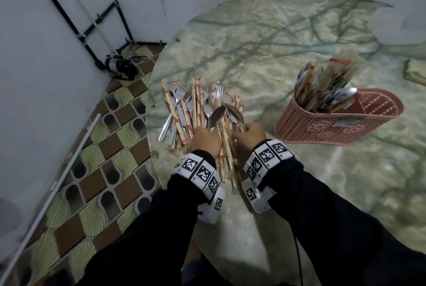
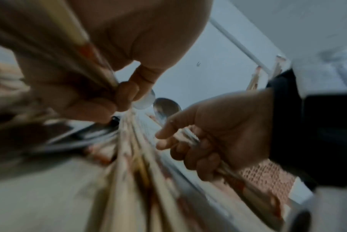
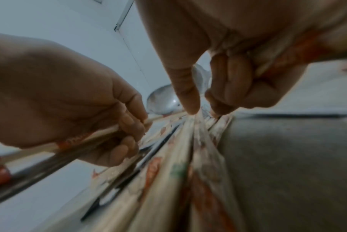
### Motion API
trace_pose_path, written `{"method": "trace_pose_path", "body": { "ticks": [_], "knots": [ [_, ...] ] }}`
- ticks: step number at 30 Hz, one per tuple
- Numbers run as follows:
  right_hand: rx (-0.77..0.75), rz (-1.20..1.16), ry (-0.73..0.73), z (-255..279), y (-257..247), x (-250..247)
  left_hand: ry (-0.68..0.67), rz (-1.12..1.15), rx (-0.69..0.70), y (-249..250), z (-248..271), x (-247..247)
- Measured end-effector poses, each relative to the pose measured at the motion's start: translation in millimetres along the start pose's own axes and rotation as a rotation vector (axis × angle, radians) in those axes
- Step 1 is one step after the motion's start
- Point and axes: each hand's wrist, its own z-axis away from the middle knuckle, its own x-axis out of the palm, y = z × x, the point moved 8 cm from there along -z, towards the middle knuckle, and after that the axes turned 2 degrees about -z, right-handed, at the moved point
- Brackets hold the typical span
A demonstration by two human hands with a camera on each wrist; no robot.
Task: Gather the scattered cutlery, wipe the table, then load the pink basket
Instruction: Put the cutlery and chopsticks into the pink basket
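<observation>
- On the marbled round table (image 1: 288, 39), near its left edge, lies a heap of wrapped chopsticks (image 1: 182, 112) mixed with forks (image 1: 182, 92) and spoons (image 1: 208, 109).
- Left hand (image 1: 204, 139) has its fingers curled around a spoon and paper-wrapped chopsticks at the near side of the heap.
- Right hand (image 1: 249, 134), just beside it, clenches a spoon (image 1: 235, 112) with more wrapped chopsticks; its thumb (image 3: 185, 87) points down into the bundle.
- Pink basket (image 1: 327, 122) stands to the right, apart from the heap, with spoons and wrapped chopsticks upright in its left compartment.
- A folded yellowish cloth (image 1: 415, 73) sits at the right edge.
</observation>
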Motion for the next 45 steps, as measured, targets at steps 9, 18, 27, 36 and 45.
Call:
{"method": "trace_pose_path", "body": {
  "ticks": [9,18,27,36,45],
  "knots": [
    [0.007,0.212,-0.034,-5,3,5,0.019,-0.162,0.047,-2,3,10],
    [-0.008,0.148,-0.078,-8,1,0,-0.062,-0.093,0.07,-2,0,8],
    [-0.025,-0.128,-0.01,-11,-14,-15,0.004,0.129,0.157,15,-3,-15],
    [-0.026,-0.23,-0.069,-6,-20,1,0.138,0.365,0.078,3,-14,-43],
    [0.037,-0.15,-0.058,-4,-10,16,0.263,0.067,0.103,-4,-33,-51]
  ]
}}
